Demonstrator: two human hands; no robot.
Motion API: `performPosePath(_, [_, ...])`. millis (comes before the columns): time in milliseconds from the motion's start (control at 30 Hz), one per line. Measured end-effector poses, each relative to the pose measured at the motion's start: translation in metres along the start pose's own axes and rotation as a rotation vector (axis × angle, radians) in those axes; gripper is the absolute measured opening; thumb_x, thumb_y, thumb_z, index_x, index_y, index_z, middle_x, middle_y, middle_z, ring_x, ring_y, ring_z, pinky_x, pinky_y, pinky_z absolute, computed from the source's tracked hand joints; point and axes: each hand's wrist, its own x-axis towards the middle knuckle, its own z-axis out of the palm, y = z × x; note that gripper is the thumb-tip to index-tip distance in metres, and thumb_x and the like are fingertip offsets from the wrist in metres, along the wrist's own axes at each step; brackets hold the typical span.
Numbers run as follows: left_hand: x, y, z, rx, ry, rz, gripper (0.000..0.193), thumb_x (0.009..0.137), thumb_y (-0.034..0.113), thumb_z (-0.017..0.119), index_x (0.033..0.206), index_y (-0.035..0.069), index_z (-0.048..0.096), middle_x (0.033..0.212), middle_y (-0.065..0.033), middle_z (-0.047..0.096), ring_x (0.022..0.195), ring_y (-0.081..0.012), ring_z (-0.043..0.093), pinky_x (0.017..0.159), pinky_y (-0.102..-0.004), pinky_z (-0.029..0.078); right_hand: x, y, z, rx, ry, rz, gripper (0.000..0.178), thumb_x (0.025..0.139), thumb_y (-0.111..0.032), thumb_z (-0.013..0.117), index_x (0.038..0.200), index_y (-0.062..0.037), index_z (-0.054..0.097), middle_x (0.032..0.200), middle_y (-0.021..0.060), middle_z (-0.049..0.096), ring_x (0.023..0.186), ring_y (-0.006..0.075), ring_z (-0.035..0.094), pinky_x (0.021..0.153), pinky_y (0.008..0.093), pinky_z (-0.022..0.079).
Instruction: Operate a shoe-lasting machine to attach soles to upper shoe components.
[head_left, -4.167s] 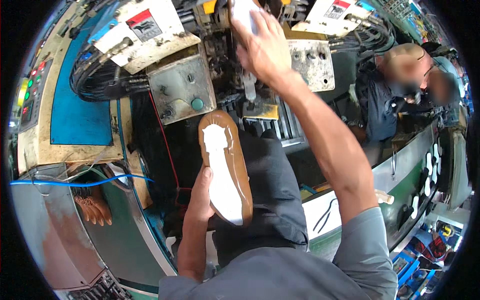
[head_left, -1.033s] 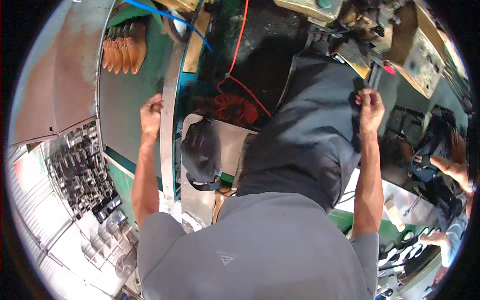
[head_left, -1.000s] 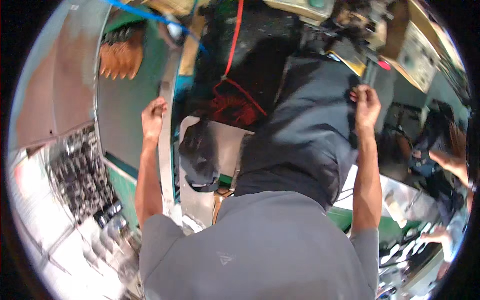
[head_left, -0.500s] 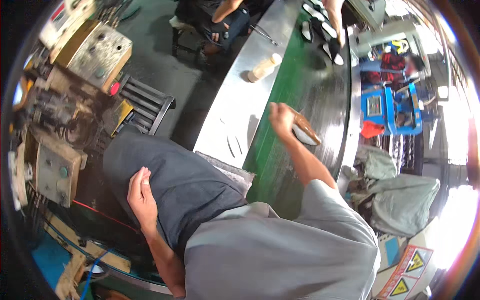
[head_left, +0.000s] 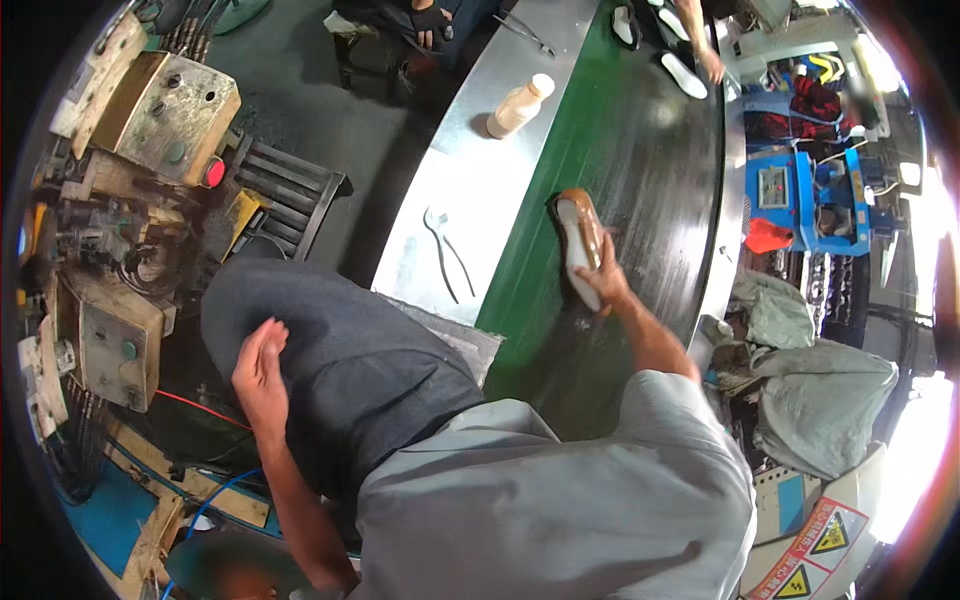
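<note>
On the green conveyor belt, a glossy brown shoe [head_left: 592, 222] shows its pale sole side toward the left. My right hand [head_left: 612, 283] grips it at its near end, thumb and fingers around it. My left hand [head_left: 262, 372] hovers over my dark-trousered lap, fingers loosely extended and holding nothing. Between the lap and the belt runs a metal ledge [head_left: 400, 255]. A pair of pliers [head_left: 445, 250] lies on that ledge, handles toward me, nearest to my lap.
A whitish bottle [head_left: 515, 110] and a second pliers-like tool [head_left: 527, 34] rest farther along the ledge. At the belt's far end a co-worker's hand [head_left: 710, 62] is beside white-and-black shoes [head_left: 683, 75]. Worn machinery [head_left: 120, 340] stands left; a blue machine [head_left: 800, 205] stands right.
My right hand has shifted from the shoe's far left side to its near end and now grips it. The shoe has turned and moved leftward. My left hand stays over my lap.
</note>
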Motion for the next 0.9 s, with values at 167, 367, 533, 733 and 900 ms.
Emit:
performPosePath(167, [0.045, 0.028, 0.072, -0.223, -0.218, 0.02, 0.037, 0.11, 0.004, 0.059, 0.146, -0.007, 0.062, 0.133, -0.0208, 0.073, 0.118, -0.0225, 0.073, 0.105, -0.0331, 0.056, -0.04, -0.052, 0.037, 0.267, 0.108, 0.106, 0.104, 0.088, -0.029, 0.088, 0.168, 0.0, 0.029, 0.148, 0.0206, 0.061, 0.131, 0.0318, 0.064, 0.11, 0.0435, 0.054])
performPosePath(367, [0.083, 0.077, 0.097, -0.14, -0.374, 0.248, 0.064, 0.106, 0.013, 0.071, 0.164, 0.006, 0.045, 0.16, -0.0198, 0.051, 0.136, -0.0322, 0.063, 0.11, -0.0409, 0.056, -0.095, -0.234, 0.058, 0.61, -0.282, -0.038, 0.095, 0.091, -0.029, 0.087, 0.166, 0.0, 0.037, 0.142, 0.0158, 0.064, 0.124, 0.025, 0.065, 0.106, 0.0384, 0.054])
performPosePath(533, [0.121, 0.065, 0.04, 0.075, -0.09, 0.585, 0.045, 0.103, 0.007, 0.067, 0.148, 0.002, 0.063, 0.144, -0.023, 0.067, 0.129, -0.0388, 0.068, 0.101, -0.0444, 0.06, -0.149, -0.388, 0.092, 0.393, -0.621, -0.423, 0.113, 0.086, -0.04, 0.091, 0.17, 0.0032, 0.028, 0.155, 0.0243, 0.057, 0.146, 0.0325, 0.054, 0.122, 0.0416, 0.043])
performPosePath(733, [0.046, 0.061, -0.053, 0.323, 0.505, 0.496, 0.031, 0.102, 0.006, 0.065, 0.131, -0.003, 0.072, 0.123, -0.0252, 0.076, 0.117, -0.0428, 0.073, 0.099, -0.0448, 0.059, -0.185, -0.469, 0.173, 0.201, -0.713, -0.828, 0.112, 0.09, -0.04, 0.088, 0.172, 0.001, 0.023, 0.165, 0.0301, 0.043, 0.155, 0.0412, 0.044, 0.127, 0.0468, 0.038])
performPosePath(900, [0.001, 0.016, -0.055, -0.514, 0.344, 0.183, 0.05, 0.105, 0.009, 0.065, 0.154, -0.001, 0.057, 0.153, -0.0143, 0.064, 0.14, -0.0262, 0.061, 0.118, -0.0389, 0.047, -0.178, -0.525, 0.222, 0.574, -0.997, -0.882, 0.11, 0.097, -0.039, 0.084, 0.177, -0.0093, 0.014, 0.167, 0.0252, 0.041, 0.153, 0.0357, 0.044, 0.127, 0.045, 0.035])
